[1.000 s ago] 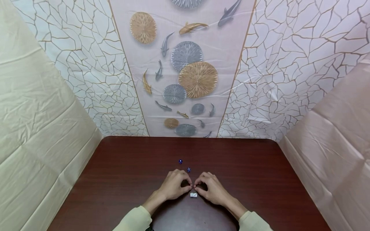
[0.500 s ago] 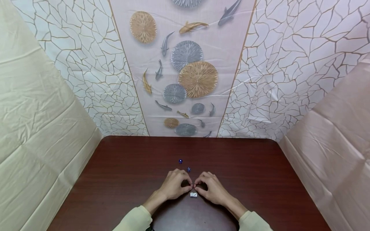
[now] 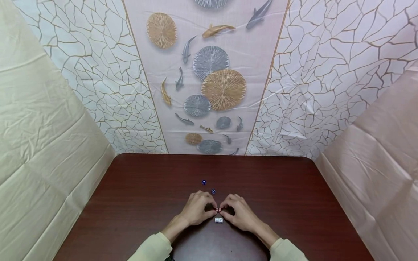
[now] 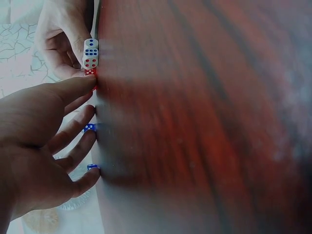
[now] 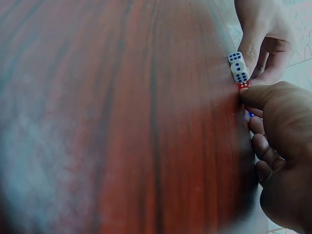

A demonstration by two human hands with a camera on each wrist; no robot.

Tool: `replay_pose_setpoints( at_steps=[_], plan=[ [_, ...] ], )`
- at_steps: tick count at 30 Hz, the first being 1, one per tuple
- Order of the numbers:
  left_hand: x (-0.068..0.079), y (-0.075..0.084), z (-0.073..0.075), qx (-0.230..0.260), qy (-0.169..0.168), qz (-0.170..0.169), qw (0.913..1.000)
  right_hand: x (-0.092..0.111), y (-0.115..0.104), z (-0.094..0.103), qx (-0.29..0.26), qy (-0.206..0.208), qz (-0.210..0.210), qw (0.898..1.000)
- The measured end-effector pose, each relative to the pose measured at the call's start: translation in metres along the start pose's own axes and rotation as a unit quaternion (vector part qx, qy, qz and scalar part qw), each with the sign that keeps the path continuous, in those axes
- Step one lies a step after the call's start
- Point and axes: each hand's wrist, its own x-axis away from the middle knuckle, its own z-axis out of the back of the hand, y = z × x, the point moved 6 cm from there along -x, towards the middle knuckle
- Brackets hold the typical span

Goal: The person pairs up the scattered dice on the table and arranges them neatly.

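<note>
Two red dice [image 3: 218,210] sit side by side on the table, appearing to touch. My left hand [image 3: 197,209] pinches the left one between thumb and finger. From the other side, my right hand [image 3: 240,214] pinches the right one the same way. Just nearer to me lie two white dice [image 3: 218,220], side by side. In the left wrist view the white dice [image 4: 91,52] stand in front of a red die [image 4: 90,72], which my thumb partly covers. The right wrist view shows the red die [image 5: 243,85] mostly hidden by my right thumb.
Beyond my hands lie a blue die [image 3: 213,191] and, farther back to the left, another blue die [image 3: 204,182], apart from each other. The dark wooden table [image 3: 277,181] ends at a patterned cloth backdrop [image 3: 209,119]. Cream cloth [image 3: 58,163] hangs along both sides.
The two red dice have come together; a small gap between them one second ago has closed. The white and blue dice have stayed in place.
</note>
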Motion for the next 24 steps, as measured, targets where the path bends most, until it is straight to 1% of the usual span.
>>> replay_pose_setpoints(
  at_steps=[16,24],
  plan=[
    [0.0002,0.0011,0.0003,0.003,-0.004,0.004,1.0,0.0001,0.0002,0.0011,-0.005,0.002,0.003,1.0],
    [0.0007,0.0015,0.0011,0.007,-0.005,0.008,0.9999,0.0008,0.0023,0.0014,-0.017,-0.015,-0.011,1.0]
  ],
)
